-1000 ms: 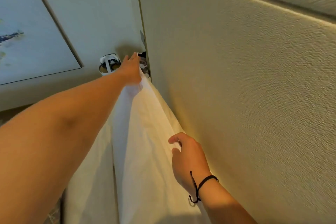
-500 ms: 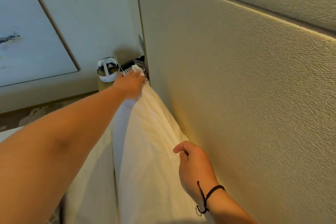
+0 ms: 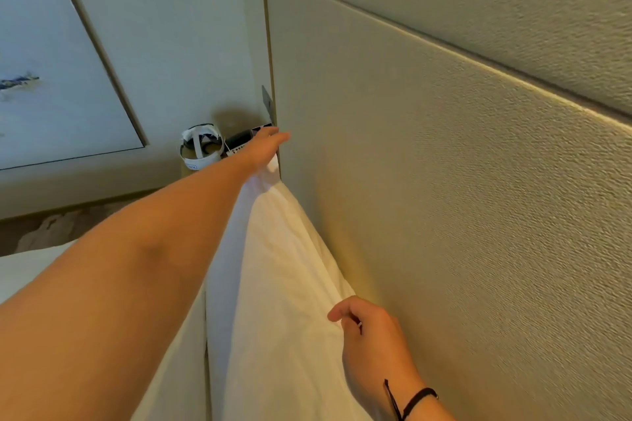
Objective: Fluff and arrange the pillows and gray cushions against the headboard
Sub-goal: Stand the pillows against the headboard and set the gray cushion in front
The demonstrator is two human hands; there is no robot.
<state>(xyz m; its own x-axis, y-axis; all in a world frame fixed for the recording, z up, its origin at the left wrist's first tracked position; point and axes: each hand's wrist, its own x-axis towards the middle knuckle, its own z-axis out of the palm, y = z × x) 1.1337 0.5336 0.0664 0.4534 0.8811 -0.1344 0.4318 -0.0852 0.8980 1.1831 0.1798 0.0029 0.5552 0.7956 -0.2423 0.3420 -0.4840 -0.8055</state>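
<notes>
White pillow (image 3: 273,284) upright, leaning against textured headboard (image 3: 444,181)

Smooth white cloth pillow (image 3: 273,284) against the rough, matt, woven-textured fabric headboard (image 3: 444,181).

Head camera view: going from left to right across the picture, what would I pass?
Framed picture → white headset → left hand at the white pillow's far corner → right hand gripping the pillow's top edge → padded headboard.
</notes>
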